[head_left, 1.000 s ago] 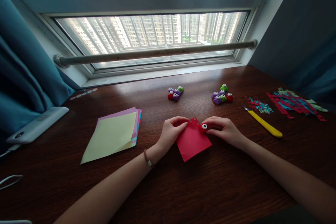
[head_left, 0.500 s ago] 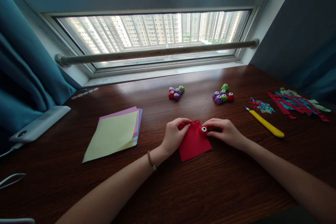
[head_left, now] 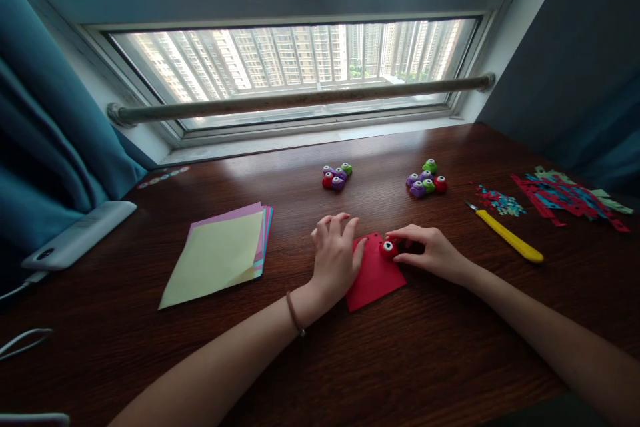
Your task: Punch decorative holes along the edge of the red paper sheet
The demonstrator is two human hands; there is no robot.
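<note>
Red paper sheet [head_left: 376, 275] lies flat on the bench [head_left: 400, 360], near center, just in front of the person. Left hand [head_left: 334, 260] rests on the sheet's left edge, palm down, fingers spread and flat, pinning it, not pinching anything. Right hand [head_left: 429, 251] has its grip closed around a small red punch [head_left: 387, 249], thumb and fingers wrapped on its sides; the punch sits at the sheet's far right corner, touching the paper edge. Cannot tell whether the paper is actually inside the punch slot.

Handling guess: the sheet looks thin, light, floppy, likely to slide on the glossy wood and crease easily, so flat pressure near the edge suits it better than a pinch. The punch looks like hard plastic, small, rounded, somewhat slippery; best held by its sides with thumb on top.

Relative layout: sheet sits between both hands, left hand overlapping it, right hand just beside its upper right corner.

Around: stack of colored paper [head_left: 220, 253] to the left, well apart. Two clusters of small punches farther back, one [head_left: 336, 177] behind the left hand, one [head_left: 426, 180] behind the right hand. Yellow craft knife [head_left: 505, 235] to the right, near the right hand but not touching. Paper scraps [head_left: 565, 197] at far right. Phone-like device [head_left: 75, 235] at far left.
</note>
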